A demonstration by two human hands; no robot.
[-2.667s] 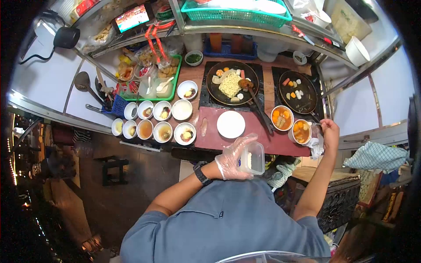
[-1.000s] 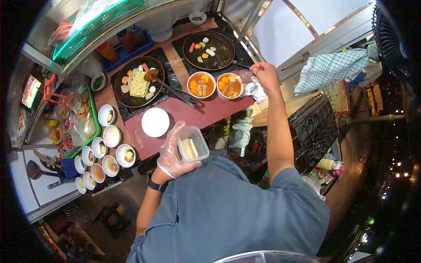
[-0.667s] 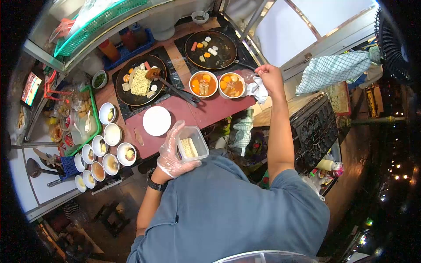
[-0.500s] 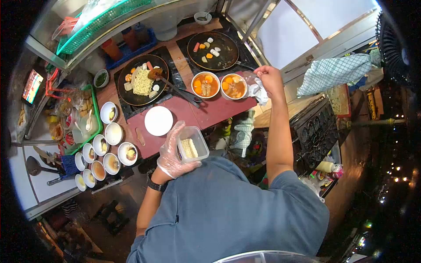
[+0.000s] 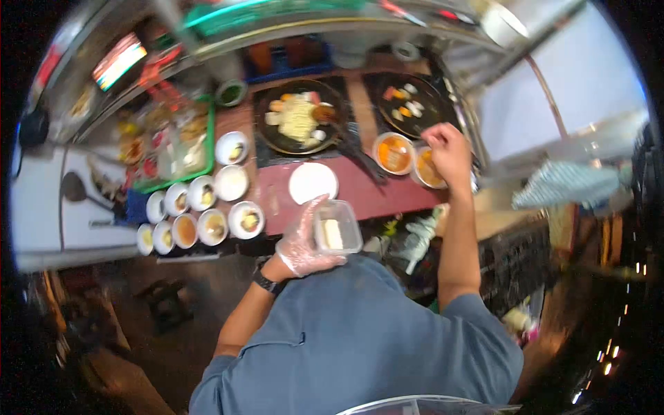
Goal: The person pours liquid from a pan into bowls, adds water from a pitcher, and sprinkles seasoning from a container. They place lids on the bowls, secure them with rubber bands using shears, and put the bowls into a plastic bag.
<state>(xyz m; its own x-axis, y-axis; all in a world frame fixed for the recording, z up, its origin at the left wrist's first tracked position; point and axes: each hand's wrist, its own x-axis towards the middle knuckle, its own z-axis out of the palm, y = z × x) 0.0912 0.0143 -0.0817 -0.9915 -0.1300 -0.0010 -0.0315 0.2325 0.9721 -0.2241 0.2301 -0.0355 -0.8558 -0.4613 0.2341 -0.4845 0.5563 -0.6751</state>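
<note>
My left hand point(image 5: 304, 247), in a clear plastic glove, grips a see-through plastic tub point(image 5: 351, 221) near my chest. A pale block point(image 5: 333, 234), seemingly dry noodles, lies inside it. My bare right hand point(image 5: 448, 151) is over the right soup bowl point(image 5: 422, 184), partly covering it; its fingers are drawn together, and what they hold, if anything, is hidden. Beside that stands another bowl point(image 5: 396, 173) of orange soup with orange pieces. A round white disc point(image 5: 313, 182), perhaps a lid or an upturned bowl, lies on the red board just beyond the tub.
A pan point(image 5: 274, 143) holds noodles, other pieces and a brown-headed ladle point(image 5: 324, 114). Another pan point(image 5: 434, 100) holds several small pieces. Several white bowls point(image 5: 230, 182) with seasonings stand at left by a green basket point(image 5: 209, 142). A checked cloth point(image 5: 567, 183) hangs at right.
The camera has turned, so the counter appears shifted right and blurred. My right hand has moved from beside the right soup bowl to over it. My left hand still holds the tub.
</note>
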